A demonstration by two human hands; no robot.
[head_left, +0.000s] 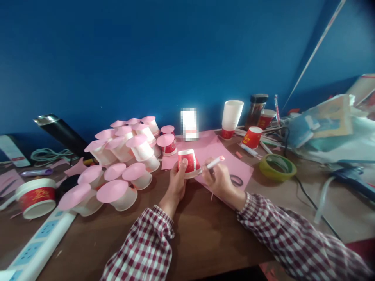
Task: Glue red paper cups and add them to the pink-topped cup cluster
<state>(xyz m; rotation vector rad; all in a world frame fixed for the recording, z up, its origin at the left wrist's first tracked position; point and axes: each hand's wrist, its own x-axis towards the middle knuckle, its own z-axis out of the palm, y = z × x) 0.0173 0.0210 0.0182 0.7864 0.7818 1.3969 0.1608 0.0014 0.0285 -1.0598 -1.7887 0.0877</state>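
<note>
Gripping the red paper cup (190, 163) at the middle of the frame, narrow end up and rim down, my left hand (176, 182) has its fingers wrapped round the wall with the thumb across the printed front. My right hand (219, 178) pinches a white pen (214, 162), its lower end pointing at the cup's right side near the rim; from my remote view I can't tell whether the tip touches. I'd judge the step in hand to be pen work on this cup's wall, and any further stroke calls for a firm left hold and small, light movements on the right. Behind and beneath the hands, a pink paper sheet (211, 142) lies on the brown desk (202, 234), with a dark loop (236, 180), perhaps a scissors handle, close beside my right wrist; a careless sweep could catch it. Left of centre, a crowd of pink-topped cups (113, 190) stands near my left hand, so I'd keep that elbow from swinging outward. Beyond them, a black flask (63, 132) leans, and a power strip (43, 232) runs to the lower left. Right of centre are a stack of cups (232, 115), another red cup (252, 137) and a green tape roll (271, 171); a dark cable (315, 203) trails near my right sleeve and could snag it.
</note>
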